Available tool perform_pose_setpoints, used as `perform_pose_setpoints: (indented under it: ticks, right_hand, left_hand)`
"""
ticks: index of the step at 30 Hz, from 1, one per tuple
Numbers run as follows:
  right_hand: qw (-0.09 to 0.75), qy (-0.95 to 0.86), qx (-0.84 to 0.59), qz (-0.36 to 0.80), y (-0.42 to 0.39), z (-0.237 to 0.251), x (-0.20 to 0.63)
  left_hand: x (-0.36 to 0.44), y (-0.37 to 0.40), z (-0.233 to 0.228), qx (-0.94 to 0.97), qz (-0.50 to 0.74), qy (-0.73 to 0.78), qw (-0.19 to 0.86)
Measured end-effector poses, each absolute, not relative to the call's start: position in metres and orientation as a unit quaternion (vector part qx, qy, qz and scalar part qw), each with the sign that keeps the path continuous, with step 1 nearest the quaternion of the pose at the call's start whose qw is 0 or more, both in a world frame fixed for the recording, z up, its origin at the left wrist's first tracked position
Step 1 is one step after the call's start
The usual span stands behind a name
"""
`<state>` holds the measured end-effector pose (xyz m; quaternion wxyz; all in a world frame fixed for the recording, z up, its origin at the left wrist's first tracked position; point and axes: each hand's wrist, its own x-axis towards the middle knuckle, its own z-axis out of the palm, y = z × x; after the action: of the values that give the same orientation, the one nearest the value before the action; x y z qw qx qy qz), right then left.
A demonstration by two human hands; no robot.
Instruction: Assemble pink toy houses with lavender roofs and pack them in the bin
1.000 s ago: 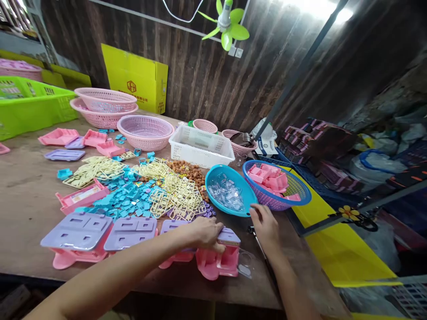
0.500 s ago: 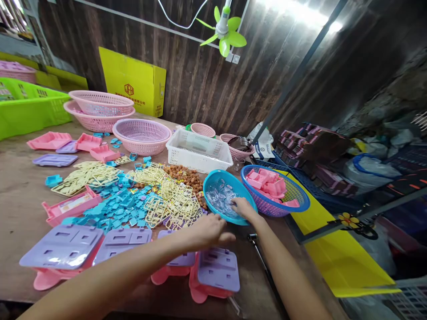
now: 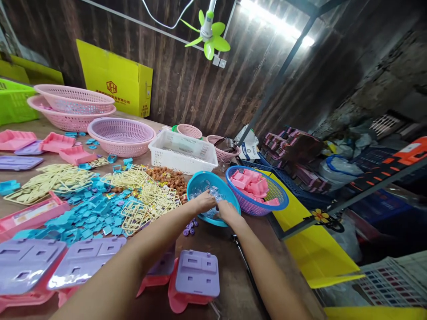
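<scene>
Both my hands are over a turquoise bowl of small clear plastic pieces. My left hand reaches over its near left side, fingers bent and pressed together; anything in them is hidden. Close beside it, my right hand dips its curled fingers into the bowl among the clear pieces. What its fingertips pinch is too small to name. Below my hands, a pink toy case with a lilac lid stands near the table's front edge. More such cases are lined up to its left, partly behind my left forearm.
Right of the bowl stands a blue-rimmed basket of pink parts. Piles of turquoise pieces, cream frames and brown pieces cover the table's left. Behind are a white basket and a lilac colander. A dark rod lies by my right forearm.
My left hand has moved from above the lilac-lidded cases to the turquoise bowl, beside my right hand. The view has turned to the right.
</scene>
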<state>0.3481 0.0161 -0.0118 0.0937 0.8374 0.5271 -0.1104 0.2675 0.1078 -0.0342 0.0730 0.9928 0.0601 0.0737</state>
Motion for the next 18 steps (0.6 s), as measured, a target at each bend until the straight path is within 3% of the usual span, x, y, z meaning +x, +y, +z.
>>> perform_pose_setpoints:
  ticks: [5, 10, 14, 18]
  right_hand:
    - [0.057, 0.514, 0.851, -0.092, 0.019, -0.014, 0.348]
    - [-0.048, 0.514, 0.856, -0.024, 0.008, -0.003, 0.350]
    - [-0.150, 0.510, 0.845, 0.050, -0.041, 0.017, 0.339]
    - [-0.194, 0.564, 0.802, 0.032, -0.112, 0.012, 0.321]
  left_hand:
    - [0.260, 0.114, -0.025, 0.996, 0.063, 0.052, 0.041]
    - [0.228, 0.107, 0.000, 0.989, 0.107, 0.097, 0.045]
    - [0.191, 0.082, 0.018, 0.985, 0.130, 0.080, 0.085]
    - [0.169, 0.052, 0.015, 0.991, 0.086, -0.015, 0.100]
